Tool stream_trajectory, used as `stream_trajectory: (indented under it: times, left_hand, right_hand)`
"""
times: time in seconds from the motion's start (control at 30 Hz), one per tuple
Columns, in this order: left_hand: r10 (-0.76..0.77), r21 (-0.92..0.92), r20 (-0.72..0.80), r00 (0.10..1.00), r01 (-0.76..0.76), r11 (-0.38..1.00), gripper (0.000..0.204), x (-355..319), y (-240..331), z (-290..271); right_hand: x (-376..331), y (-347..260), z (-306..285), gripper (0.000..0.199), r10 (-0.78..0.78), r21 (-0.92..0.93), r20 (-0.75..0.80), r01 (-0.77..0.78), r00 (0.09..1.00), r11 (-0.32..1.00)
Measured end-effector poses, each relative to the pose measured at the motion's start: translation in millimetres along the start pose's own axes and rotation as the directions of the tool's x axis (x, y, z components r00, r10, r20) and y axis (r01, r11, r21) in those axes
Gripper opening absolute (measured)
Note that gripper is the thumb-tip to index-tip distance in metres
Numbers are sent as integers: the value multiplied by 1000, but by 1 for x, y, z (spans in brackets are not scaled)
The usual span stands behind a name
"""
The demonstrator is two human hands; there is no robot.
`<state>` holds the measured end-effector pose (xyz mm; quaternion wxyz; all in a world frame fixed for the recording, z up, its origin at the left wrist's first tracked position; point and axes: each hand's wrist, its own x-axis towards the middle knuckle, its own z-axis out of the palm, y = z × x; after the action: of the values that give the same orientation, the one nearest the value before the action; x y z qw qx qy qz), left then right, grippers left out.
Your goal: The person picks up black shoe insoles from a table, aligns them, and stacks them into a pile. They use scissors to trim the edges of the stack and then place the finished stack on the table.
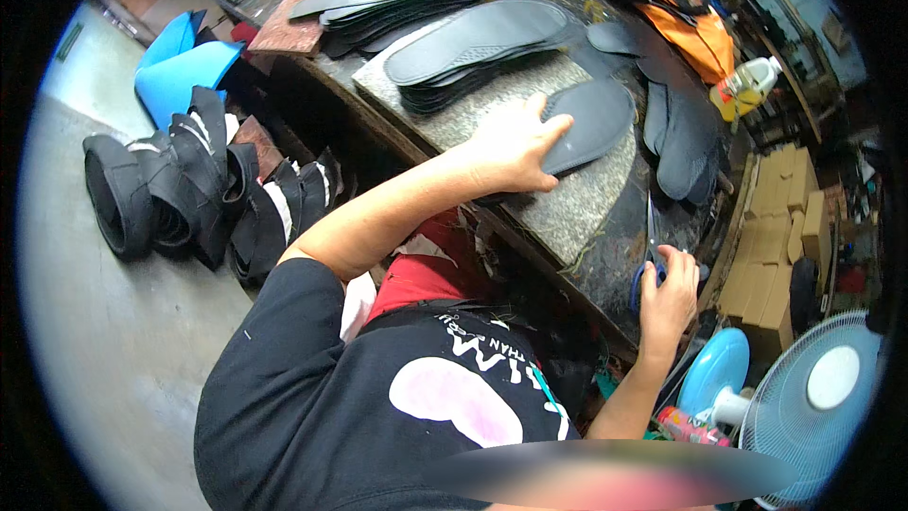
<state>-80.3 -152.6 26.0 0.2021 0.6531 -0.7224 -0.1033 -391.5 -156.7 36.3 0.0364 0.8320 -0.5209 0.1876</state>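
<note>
A black insole (596, 123) lies on a grey speckled stone slab (577, 218). My left hand (520, 142) rests over the insole's near-left end, its visible fingers spread apart. That end of the insole is hidden under the hand. At the table's right edge, my right hand (670, 289) grips a pair of scissors (651, 237). The scissors' narrow metal blades point away from me, and their blue handle is partly covered by my fingers. Just beyond my left hand, a stack of black insoles (482, 38) sits on the slab.
Another insole stack (378, 5) stands farther left. Loose insoles (686, 147) overlap on the right, near a yellow bottle (747, 87) and an orange bag (690, 38). Black rolled strips (180, 180) and blue sheets (184, 66) are left of the table; cardboard boxes (766, 255) and a fan (813, 397) stand right.
</note>
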Motion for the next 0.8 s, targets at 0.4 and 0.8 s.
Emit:
stream_trajectory:
  times: [0.4,0.8]
  left_hand:
    - [329,221,-556,764,-246,944,71,16,-117,-69]
    - [-587,419,-155,795,591,690,106,44,-272,-115]
  right_hand:
    - [1,-50,76,35,-237,492,-162,287,958,822]
    - [7,-51,75,40,-256,469,-115,279,960,838]
